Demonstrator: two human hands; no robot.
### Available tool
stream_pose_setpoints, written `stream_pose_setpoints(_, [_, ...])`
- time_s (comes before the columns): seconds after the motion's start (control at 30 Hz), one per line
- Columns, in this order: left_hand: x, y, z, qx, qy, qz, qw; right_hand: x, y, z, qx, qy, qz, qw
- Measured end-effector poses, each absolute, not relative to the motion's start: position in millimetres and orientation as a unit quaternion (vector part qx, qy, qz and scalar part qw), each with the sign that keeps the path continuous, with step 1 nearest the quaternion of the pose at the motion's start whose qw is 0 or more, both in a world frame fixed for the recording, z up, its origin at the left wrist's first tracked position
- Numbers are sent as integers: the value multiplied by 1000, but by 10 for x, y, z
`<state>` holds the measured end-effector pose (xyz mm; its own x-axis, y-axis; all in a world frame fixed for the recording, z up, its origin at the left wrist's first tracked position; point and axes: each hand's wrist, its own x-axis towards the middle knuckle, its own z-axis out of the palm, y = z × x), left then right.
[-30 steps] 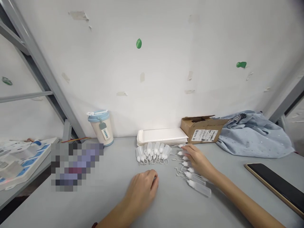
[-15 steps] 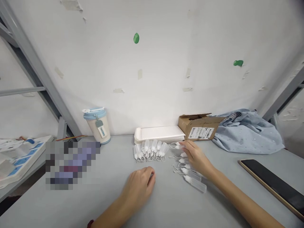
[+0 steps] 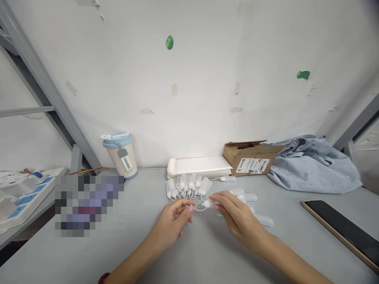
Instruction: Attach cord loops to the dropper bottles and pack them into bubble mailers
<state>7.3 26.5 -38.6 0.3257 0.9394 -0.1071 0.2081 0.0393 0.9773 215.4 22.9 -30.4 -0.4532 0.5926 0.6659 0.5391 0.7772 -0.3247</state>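
My right hand [image 3: 241, 217] pinches a small clear plastic needle-tip squeeze bottle [image 3: 209, 204], its nozzle end pointing left. From the nozzle end a thin white cap strap [image 3: 201, 209] curves to the thumb and forefinger of my left hand [image 3: 171, 223], which are closed on its end. The cap at that end is hidden by the fingers. Just beyond my hands a cluster of similar bottles [image 3: 189, 183] lies with nozzles toward me. More loose bottles [image 3: 250, 197] lie beyond and beneath my right hand, partly covered by it.
A stack of white flat boxes [image 3: 201, 165] lies against the wall, beside an open cardboard box [image 3: 254, 159] and a blue cloth [image 3: 314, 169]. On the right is a phone [image 3: 340, 228]. A lidded cup [image 3: 121, 156] and a power strip [image 3: 32, 201] are on the left.
My right hand has come back toward the middle, now with a bottle in it. My left hand has risen slightly, and its fingers have closed on the strap's end. The view has shifted a little.
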Motion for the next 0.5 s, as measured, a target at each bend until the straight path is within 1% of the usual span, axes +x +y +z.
stream_pose_setpoints(0.17, [90,220,-369,599,493,344,529,2127,197,-303,-325,-855,23,404])
stream_pose_setpoints(0.4, [89,145,-323,648,503,348,455,2095,154,-344,-329,-866,9,376])
stream_pose_setpoints(0.5, [81,128,-312,654,508,337,449,2073,125,-349,-332,-869,22,367])
